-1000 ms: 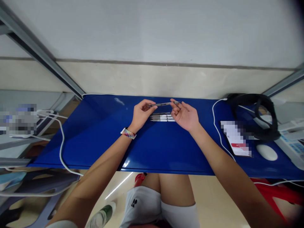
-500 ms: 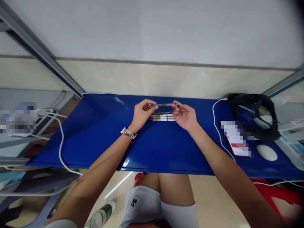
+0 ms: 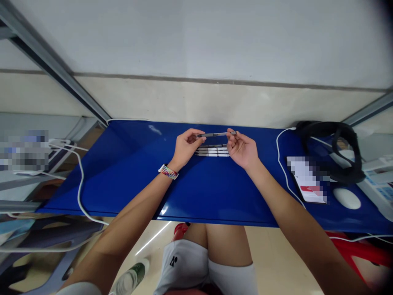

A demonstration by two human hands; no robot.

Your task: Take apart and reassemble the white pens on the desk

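A slim pen with a dark grip and a clear barrel is held level above the blue table. My left hand pinches its left end between thumb and fingers. At the other end, the fingertips of my right hand close on the pen, palm turned up. Just below it, several pens with white barrels and dark tips lie side by side on the table. Their right ends are partly hidden by my right hand.
To the right lie a phone, a white mouse and a black headband-like strap. White cables run over both sides of the table. A wall stands behind it. On the floor is a bottle.
The held pen's right end has risen slightly, so the pen tilts a little. Both hands keep their grip, and the view has shifted slightly.
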